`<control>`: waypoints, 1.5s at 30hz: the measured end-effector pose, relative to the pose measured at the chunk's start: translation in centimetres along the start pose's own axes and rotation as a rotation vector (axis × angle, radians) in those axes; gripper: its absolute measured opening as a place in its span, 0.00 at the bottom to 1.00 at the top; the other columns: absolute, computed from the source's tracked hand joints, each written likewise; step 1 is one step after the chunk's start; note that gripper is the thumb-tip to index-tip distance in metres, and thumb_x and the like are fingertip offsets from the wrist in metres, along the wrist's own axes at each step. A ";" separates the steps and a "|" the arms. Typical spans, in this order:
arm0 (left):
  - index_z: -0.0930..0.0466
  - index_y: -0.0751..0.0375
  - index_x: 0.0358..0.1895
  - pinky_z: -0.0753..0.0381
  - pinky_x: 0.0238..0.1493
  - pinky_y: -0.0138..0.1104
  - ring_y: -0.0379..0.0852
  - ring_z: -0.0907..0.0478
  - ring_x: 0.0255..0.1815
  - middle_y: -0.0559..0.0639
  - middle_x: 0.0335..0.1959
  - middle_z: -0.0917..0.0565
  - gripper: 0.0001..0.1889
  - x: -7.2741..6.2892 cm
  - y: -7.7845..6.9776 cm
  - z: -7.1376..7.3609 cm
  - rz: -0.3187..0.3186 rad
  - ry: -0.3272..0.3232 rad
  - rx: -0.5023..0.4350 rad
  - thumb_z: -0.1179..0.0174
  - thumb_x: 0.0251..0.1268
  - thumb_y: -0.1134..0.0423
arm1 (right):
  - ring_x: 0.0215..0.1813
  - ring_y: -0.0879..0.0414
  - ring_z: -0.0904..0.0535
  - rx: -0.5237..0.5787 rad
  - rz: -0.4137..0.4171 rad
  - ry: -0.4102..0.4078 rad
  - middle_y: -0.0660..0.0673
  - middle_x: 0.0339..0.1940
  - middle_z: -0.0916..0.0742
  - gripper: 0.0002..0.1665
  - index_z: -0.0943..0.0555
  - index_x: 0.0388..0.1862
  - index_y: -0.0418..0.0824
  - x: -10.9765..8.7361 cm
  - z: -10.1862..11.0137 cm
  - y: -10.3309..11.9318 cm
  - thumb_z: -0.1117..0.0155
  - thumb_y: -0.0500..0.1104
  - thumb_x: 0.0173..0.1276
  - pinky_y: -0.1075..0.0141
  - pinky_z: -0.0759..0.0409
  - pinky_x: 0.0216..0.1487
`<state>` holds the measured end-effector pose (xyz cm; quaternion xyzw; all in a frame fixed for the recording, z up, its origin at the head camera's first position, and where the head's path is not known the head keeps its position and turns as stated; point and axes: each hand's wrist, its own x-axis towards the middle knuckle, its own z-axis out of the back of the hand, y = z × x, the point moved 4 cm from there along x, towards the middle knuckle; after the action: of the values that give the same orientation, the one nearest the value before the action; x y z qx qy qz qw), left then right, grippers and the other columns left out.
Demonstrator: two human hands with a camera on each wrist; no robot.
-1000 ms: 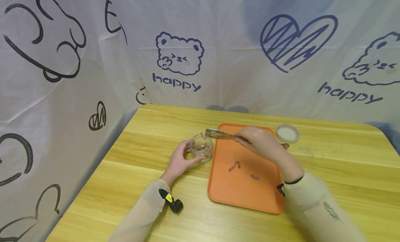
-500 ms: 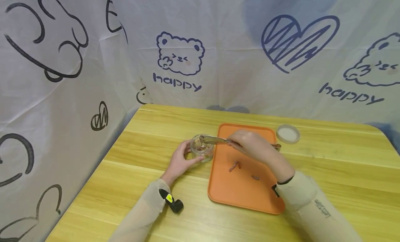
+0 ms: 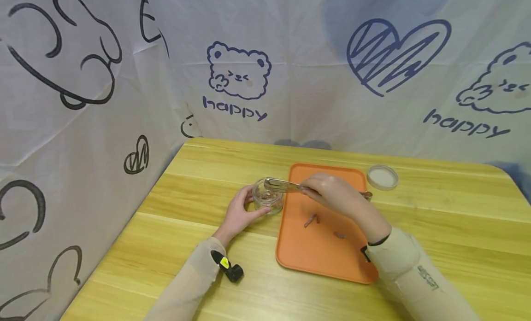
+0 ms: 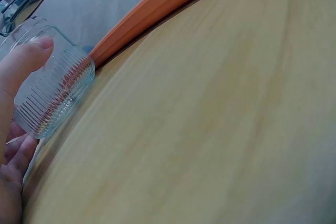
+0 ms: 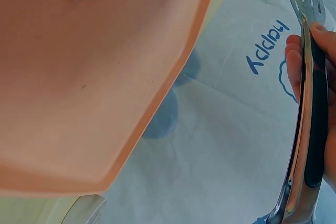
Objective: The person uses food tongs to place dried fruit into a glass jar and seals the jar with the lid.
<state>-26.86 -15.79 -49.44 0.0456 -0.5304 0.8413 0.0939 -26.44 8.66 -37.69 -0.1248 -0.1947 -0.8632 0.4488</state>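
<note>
My left hand [image 3: 241, 213] grips a small clear glass jar [image 3: 268, 206] at the left of the orange tray [image 3: 323, 259], thumb on the near side. Reddish-brown pieces lie in the jar's bottom, seen through its ribbed wall in the left wrist view. My right hand [image 3: 332, 189] holds metal tongs [image 5: 310, 103] with dark grips by the middle. Their slotted tips overlap the jar's mouth in the head view; whether they still pinch a piece I cannot tell. Two dried reddish-brown strips, a bent one [image 3: 311, 220] and a short one [image 3: 339, 235], lie on the tray.
Behind the tray's right corner a round, translucent lid [image 3: 382, 178] lies on the wooden table [image 3: 448, 219]. A white cloth with drawings [image 3: 315, 104] hangs along the table's back and left edges.
My right hand has moved left and down, bringing the tong tips from above the jar to its mouth. The strip that hung from the tips no longer shows there. My left hand stays put.
</note>
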 end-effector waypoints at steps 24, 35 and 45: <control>0.32 0.58 0.64 0.28 0.61 0.36 0.45 0.26 0.56 0.48 0.58 0.25 0.39 -0.1 -0.3 0.0 0.011 0.002 -0.008 0.25 0.48 0.51 | 0.36 0.55 0.19 -0.041 0.035 -0.089 0.46 0.37 0.15 0.10 0.16 0.43 0.37 -2.5 2.3 -1.0 0.32 0.37 0.63 0.65 0.19 0.33; 0.32 0.59 0.65 0.28 0.60 0.35 0.45 0.26 0.56 0.49 0.57 0.25 0.39 -0.1 -0.2 0.0 0.004 -0.002 -0.013 0.25 0.48 0.53 | 0.35 0.57 0.22 -0.099 -0.029 -0.063 0.47 0.36 0.17 0.10 0.17 0.42 0.38 -6.6 3.9 -2.2 0.31 0.36 0.60 0.64 0.20 0.32; 0.32 0.59 0.65 0.28 0.61 0.35 0.45 0.26 0.56 0.48 0.57 0.25 0.40 -0.1 -0.1 0.0 0.006 0.000 -0.004 0.25 0.48 0.53 | 0.34 0.57 0.21 -0.113 -0.014 -0.059 0.49 0.34 0.16 0.10 0.17 0.41 0.38 -11.3 5.6 -3.0 0.32 0.42 0.63 0.64 0.18 0.32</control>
<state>-26.75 -15.74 -49.36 0.0437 -0.5323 0.8404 0.0914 -22.34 20.92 -37.75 -0.1739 -0.1595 -0.8718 0.4292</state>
